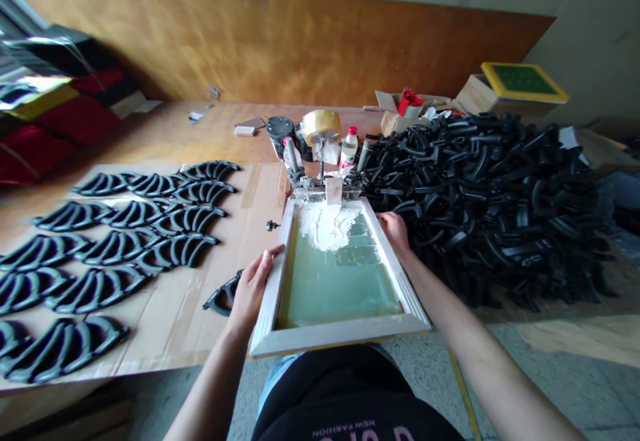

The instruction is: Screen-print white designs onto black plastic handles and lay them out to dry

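Note:
A white-edged screen frame (345, 333) with green mesh sits in front of me, tilted slightly, with thick white paste spread over the far part of its mesh. My left hand (254, 284) is closed at the frame's left side, its fingertips against the edge. From behind that hand sticks out a black ribbed part (220, 299), partly hidden. Closed at the frame's right side is my right hand (395, 229), with some fingertips hidden by the edge. A metal clamp (325, 191) holds the frame's far end.
Black ribbed parts (107, 287) lie in rows on cardboard at the left. A large heap of black parts (485, 207) fills the right. Behind the clamp stand a tape roll (321, 126), a red-capped bottle (349, 147) and a dark can (280, 135). A small black knob (272, 225) lies left of the frame.

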A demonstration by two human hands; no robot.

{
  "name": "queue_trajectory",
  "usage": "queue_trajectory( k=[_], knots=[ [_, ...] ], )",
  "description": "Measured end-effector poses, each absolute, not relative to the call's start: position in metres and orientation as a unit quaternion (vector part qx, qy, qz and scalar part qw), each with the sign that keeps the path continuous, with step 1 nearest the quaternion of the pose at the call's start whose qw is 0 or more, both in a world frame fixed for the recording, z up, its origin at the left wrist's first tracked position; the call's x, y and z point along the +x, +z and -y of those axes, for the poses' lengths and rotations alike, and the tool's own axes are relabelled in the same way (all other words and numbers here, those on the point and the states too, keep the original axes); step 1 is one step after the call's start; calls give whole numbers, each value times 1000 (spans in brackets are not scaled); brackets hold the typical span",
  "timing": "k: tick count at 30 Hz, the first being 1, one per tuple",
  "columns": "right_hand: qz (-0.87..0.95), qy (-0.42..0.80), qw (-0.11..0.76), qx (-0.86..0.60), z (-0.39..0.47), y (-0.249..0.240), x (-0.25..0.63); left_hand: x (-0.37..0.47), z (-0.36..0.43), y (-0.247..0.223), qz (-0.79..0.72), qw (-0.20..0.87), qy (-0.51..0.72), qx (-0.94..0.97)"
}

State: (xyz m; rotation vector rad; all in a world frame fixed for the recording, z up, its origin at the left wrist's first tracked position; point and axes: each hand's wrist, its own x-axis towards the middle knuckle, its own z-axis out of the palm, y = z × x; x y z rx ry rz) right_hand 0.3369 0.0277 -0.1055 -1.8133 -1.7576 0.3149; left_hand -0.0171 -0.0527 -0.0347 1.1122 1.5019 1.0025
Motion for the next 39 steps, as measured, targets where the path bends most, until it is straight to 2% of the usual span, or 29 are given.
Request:
queue_trajectory(
  k=[4,6,8,10,12,17,19,25,29,35,39],
  knots=[
    [718,32,343,-605,-67,-71,302,-19,61,-84,-640,525,364,428],
    [772,18,304,-558,-82,-61,273,-18,60,-108,-640,523,360,432],
    [808,32,221,-545,-91,-58,249,-19,59,-124,-638,514,362,444],
    [823,45,147,-548,-89,-62,235,-19,59,-132,-644,504,360,449],
    [840,40,113,-530,-76,-69,232,-19,59,-134,-652,495,357,449],
    [938,65,107,-323,-35,-68,250,-19,60,-134,-660,486,353,452],
    [948,86,111,-286,-32,-63,256,-19,60,-134,-655,490,352,455],
    [925,35,173,-335,-28,-81,253,-20,61,-133,-640,527,354,433],
    [922,69,183,-334,-25,-83,252,-19,61,-126,-644,526,352,431],
    [819,61,195,-536,-88,-38,251,-21,61,-73,-647,514,358,435],
    [724,39,232,-648,-108,-22,294,-21,41,-34,-631,520,398,416]
  ],
)
